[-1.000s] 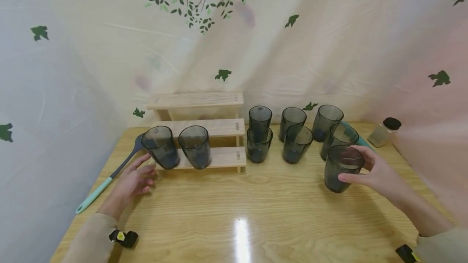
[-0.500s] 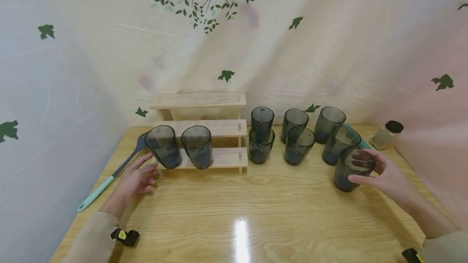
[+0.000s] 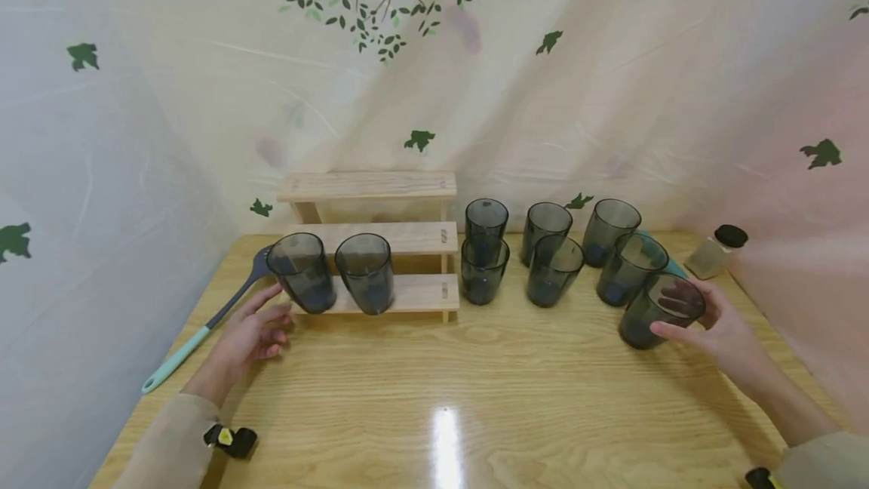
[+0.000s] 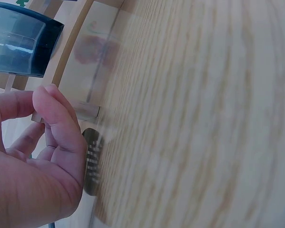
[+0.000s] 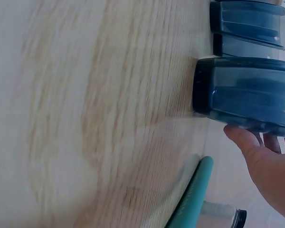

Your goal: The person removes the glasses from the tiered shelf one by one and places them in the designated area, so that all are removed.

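In the head view my right hand (image 3: 723, 334) grips a smoky dark drinking glass (image 3: 655, 312) at the front of the right-hand column, thumb on the near side and fingers behind. The right wrist view shows this glass (image 5: 251, 95) with its base right at the tabletop. My left hand (image 3: 247, 338) lies loosely curled beside the left end of a three-step wooden rack (image 3: 424, 293), fingertips right at the end of its lowest step. Two similar glasses, a left one (image 3: 305, 278) and a right one (image 3: 366, 278), stand on that step.
Several matching glasses (image 3: 553, 274) stand in rows right of the rack. A spatula (image 3: 227, 308) with a mint handle lies left. A teal handle (image 3: 668, 262) and a black-capped jar (image 3: 713, 255) are at the back right. Patterned cloth (image 3: 434, 81) hangs behind.
My right hand has carried the glass rightward and slightly back, closer to the glass behind it. The left hand stays at the rack's end. The view shifted slightly.
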A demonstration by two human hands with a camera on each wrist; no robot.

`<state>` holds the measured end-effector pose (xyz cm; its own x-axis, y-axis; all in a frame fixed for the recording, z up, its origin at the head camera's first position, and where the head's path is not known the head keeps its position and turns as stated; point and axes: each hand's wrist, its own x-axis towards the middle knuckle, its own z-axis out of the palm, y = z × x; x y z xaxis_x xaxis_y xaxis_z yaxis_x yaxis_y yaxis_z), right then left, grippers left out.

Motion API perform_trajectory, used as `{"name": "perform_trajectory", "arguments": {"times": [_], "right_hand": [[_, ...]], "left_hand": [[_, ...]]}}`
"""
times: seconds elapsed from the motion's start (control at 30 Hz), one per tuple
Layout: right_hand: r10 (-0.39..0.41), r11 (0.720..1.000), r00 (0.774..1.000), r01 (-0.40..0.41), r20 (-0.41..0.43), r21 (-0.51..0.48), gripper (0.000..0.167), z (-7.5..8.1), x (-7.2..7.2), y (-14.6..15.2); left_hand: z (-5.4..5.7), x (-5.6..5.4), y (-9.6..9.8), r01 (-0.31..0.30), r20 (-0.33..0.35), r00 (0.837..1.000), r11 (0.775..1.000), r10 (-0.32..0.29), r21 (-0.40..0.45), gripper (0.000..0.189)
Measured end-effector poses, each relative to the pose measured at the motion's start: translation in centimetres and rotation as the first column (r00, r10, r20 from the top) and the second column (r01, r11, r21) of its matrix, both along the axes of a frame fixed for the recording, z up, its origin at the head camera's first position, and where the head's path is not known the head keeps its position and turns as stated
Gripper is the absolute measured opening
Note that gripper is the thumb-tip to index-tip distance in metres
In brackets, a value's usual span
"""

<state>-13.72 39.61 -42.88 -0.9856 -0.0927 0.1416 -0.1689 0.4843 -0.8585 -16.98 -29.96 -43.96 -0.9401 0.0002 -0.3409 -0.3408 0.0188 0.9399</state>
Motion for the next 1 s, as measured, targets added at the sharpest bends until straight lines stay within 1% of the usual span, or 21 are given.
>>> {"name": "perform_trajectory", "arguments": {"times": [0.2, 0.3, 0.67, 0.77, 0.83, 0.87, 0.93, 1.0], "right_hand": [[-0.012, 1.000, 1.000, 0.012, -0.027, 0.004, 0.075, -0.4, -0.1, -0.2], [-0.017, 1.000, 0.999, 0.017, -0.038, 0.008, 0.074, -0.5, -0.3, -0.2], [-0.042, 0.999, 0.998, 0.042, -0.036, 0.001, 0.072, -0.3, -0.3, -0.2], [-0.027, 0.999, 0.999, 0.027, -0.025, 0.018, 0.079, -0.2, -0.2, -0.1], [-0.012, 0.999, 1.000, 0.013, -0.015, 0.039, 0.090, -0.1, 0.0, 0.0], [-0.008, 0.999, 1.000, 0.009, -0.025, 0.054, 0.095, -0.1, 0.1, -0.1], [-0.006, 0.998, 0.997, 0.011, -0.078, 0.059, 0.102, 0.2, 0.4, -0.4], [-0.024, 0.999, 0.987, 0.029, -0.161, 0.033, 0.108, 0.7, 0.6, -1.0]], "left_hand": [[-0.1, -0.2, -0.1, 0.008, -0.005, 1.000, 1.000, -0.008, 0.004, 0.071], [-0.1, -0.2, -0.1, 0.003, -0.005, 1.000, 1.000, -0.003, 0.007, 0.071], [-0.3, -0.1, 0.0, 0.003, -0.001, 1.000, 1.000, -0.003, 0.009, 0.069], [-0.3, -0.2, 0.0, 0.002, -0.007, 1.000, 1.000, -0.002, 0.005, 0.068], [-0.3, -0.2, 0.0, 0.002, -0.006, 1.000, 1.000, -0.002, 0.007, 0.068], [-0.3, -0.3, -0.1, 0.007, -0.007, 1.000, 1.000, -0.007, 0.011, 0.069], [-0.4, -0.3, -0.2, 0.008, -0.004, 1.000, 1.000, -0.008, 0.017, 0.069], [-0.4, -0.2, -0.3, 0.008, -0.003, 1.000, 1.000, -0.007, 0.020, 0.070]]}}
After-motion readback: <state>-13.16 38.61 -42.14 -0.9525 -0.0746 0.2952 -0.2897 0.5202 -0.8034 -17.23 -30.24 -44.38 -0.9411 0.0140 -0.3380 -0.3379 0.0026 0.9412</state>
